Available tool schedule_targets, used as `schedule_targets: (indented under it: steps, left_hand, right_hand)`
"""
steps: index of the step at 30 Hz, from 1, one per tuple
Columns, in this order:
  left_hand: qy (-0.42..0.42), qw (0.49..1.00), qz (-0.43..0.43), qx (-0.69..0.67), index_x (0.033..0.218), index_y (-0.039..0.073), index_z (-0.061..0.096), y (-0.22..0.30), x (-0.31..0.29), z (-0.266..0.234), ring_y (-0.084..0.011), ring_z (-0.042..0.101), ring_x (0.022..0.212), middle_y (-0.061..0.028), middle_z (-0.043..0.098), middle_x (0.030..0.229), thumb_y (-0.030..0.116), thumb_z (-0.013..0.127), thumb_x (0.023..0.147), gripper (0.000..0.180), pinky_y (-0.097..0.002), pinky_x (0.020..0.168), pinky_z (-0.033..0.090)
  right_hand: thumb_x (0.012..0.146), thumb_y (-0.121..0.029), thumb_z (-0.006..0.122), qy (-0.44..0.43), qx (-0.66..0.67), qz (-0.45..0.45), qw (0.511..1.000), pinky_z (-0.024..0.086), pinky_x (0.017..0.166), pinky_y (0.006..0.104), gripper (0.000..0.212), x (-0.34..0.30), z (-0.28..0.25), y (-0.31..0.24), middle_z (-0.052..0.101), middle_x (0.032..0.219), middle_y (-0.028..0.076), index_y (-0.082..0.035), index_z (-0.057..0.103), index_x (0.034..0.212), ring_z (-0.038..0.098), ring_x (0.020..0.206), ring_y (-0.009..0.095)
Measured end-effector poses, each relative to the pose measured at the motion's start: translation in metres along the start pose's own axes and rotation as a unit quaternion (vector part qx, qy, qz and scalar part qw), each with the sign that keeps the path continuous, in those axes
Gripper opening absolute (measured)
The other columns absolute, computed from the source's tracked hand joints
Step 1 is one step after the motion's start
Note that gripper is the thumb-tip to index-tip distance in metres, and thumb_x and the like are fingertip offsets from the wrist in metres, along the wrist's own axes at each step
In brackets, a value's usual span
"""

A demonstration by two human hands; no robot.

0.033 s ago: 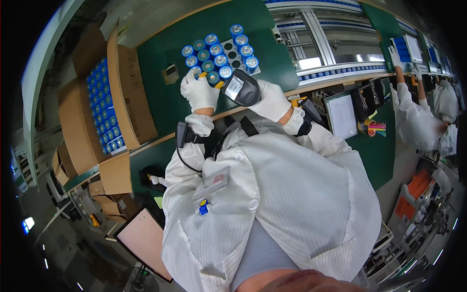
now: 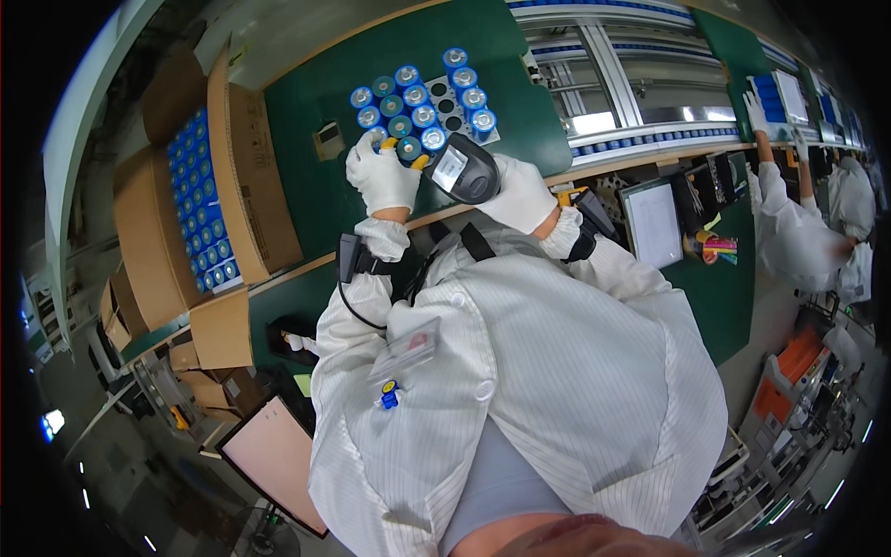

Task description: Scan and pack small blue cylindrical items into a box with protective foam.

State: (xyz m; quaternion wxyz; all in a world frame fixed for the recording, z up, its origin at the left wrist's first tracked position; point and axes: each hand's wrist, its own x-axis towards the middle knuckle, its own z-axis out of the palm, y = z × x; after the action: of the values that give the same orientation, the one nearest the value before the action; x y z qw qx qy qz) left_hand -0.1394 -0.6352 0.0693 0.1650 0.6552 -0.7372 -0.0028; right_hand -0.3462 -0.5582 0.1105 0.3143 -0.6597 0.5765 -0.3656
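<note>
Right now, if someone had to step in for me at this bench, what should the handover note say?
Left hand: gloved, fingers on a blue-capped cylinder at the near edge of the tray.
Right hand: gloved, gripping the dark handheld scanner, its head close to that cylinder.
Things: the tray sits on the green mat; most slots hold cylinders, a few in the middle are empty. An open carton of more cylinders stands to the left.
Done or left: which cylinders are already scanned cannot be told.
</note>
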Motion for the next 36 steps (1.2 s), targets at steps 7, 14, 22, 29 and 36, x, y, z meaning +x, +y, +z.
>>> schedule_targets:
  steps: [7, 14, 22, 29, 36]
  left_hand:
    - [0.029, 0.996, 0.016, -0.084, 0.105, 0.007, 0.067, -0.015, -0.01, -0.073, -0.0339, 0.051, 0.111, -0.0104, 0.059, 0.119, 0.023, 0.087, 0.068, 0.044, -0.0429, 0.092, 0.047]
    - [0.208, 0.959, -0.086, -0.173, 0.104, 0.003, 0.069, -0.12, -0.003, -0.217, -0.0273, 0.068, 0.09, -0.0127, 0.069, 0.099, 0.008, 0.08, 0.076, 0.03, -0.0334, 0.084, 0.053]
    - [0.014, 0.956, -0.293, 0.025, 0.117, 0.011, 0.071, -0.32, 0.011, -0.203, -0.0334, 0.067, 0.102, -0.0176, 0.07, 0.11, 0.036, 0.073, 0.084, 0.042, -0.0396, 0.091, 0.053]
    - [-0.052, 0.938, -0.262, 0.221, 0.118, 0.02, 0.07, -0.371, 0.012, -0.115, -0.0346, 0.052, 0.128, -0.0138, 0.056, 0.138, 0.051, 0.077, 0.073, 0.055, -0.0442, 0.105, 0.043]
    - [-0.079, 0.909, -0.351, 0.211, 0.117, 0.024, 0.072, -0.36, 0.031, -0.117, -0.0303, 0.043, 0.135, -0.0068, 0.049, 0.147, 0.048, 0.083, 0.069, 0.055, -0.0451, 0.107, 0.042]
  right_hand:
    - [0.075, -0.022, 0.079, 0.023, -0.018, -0.039, 0.999, 0.054, 0.071, 0.0426, 0.031, 0.009, 0.007, -0.004, 0.068, 0.087, 0.02, -0.003, 0.066, 0.095, 0.066, 0.083, 0.04]
    - [0.07, -0.015, 0.081, 0.015, 0.0, 0.054, 0.998, 0.055, 0.071, 0.0406, 0.031, -0.003, 0.01, 0.05, 0.071, 0.086, 0.019, -0.003, 0.069, 0.096, 0.071, 0.081, 0.035]
    - [0.087, -0.01, 0.074, 0.052, 0.196, 0.211, 0.956, 0.045, 0.058, 0.0276, 0.018, 0.014, 0.002, 0.064, 0.064, 0.077, 0.002, -0.001, 0.067, 0.101, 0.055, 0.061, 0.012]
    - [0.088, -0.019, 0.075, 0.097, 0.177, 0.273, 0.941, 0.041, 0.051, 0.0275, 0.02, 0.011, 0.004, 0.08, 0.06, 0.072, 0.002, -0.004, 0.062, 0.094, 0.051, 0.057, 0.01]
    - [0.089, -0.009, 0.071, 0.137, 0.204, 0.214, 0.945, 0.046, 0.052, 0.026, 0.012, 0.009, 0.008, 0.02, 0.064, 0.072, 0.003, -0.001, 0.065, 0.094, 0.057, 0.055, 0.011]
